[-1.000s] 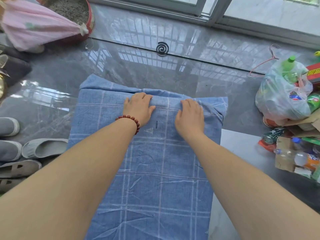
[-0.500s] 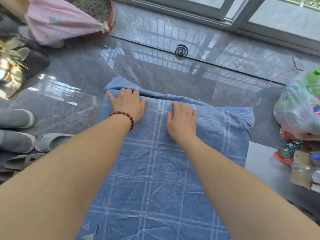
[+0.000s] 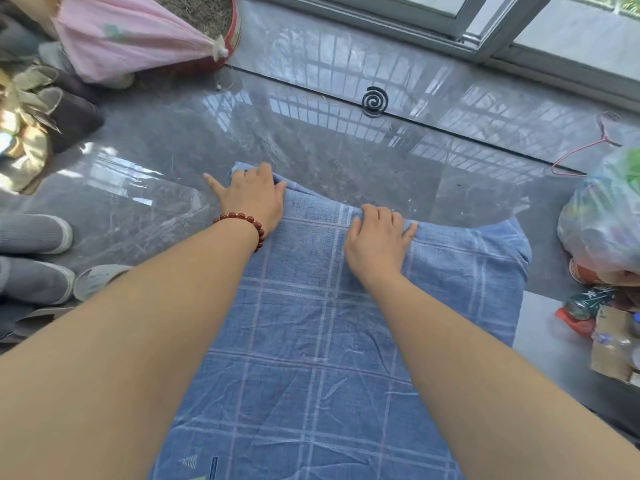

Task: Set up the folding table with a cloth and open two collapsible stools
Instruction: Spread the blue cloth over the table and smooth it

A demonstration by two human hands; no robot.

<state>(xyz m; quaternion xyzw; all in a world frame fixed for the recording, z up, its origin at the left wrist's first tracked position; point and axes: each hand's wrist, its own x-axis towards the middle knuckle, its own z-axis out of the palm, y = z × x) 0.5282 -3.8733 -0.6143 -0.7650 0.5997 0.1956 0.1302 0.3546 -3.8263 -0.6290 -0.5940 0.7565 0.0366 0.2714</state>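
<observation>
Left hand (image 3: 254, 199), right hand (image 3: 377, 237) on cloth (image 3: 311, 341), shoes (image 3: 34, 233) left, bag (image 3: 599, 230) right, coil (image 3: 375, 100) beyond

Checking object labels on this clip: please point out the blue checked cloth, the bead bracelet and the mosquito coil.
blue checked cloth (image 3: 311, 341), head view, flat middle between the forearms.
bead bracelet (image 3: 242, 215), head view, beads atop the wrist.
mosquito coil (image 3: 375, 101), head view, centre of the spiral.

Floor items, non-task:
- Black mosquito coil (image 3: 375, 101), 12 o'clock.
- Pink fabric bundle (image 3: 131, 36) against red-rimmed tub (image 3: 232, 27), 11 o'clock.
- Grey shoes (image 3: 34, 233) and pale slipper (image 3: 97, 280), 9 o'clock.
- Pink wire hanger (image 3: 585, 150), 2 o'clock.
- Clear plastic bag (image 3: 602, 220), 3 o'clock.
- Cardboard box (image 3: 613, 344), 4 o'clock.
</observation>
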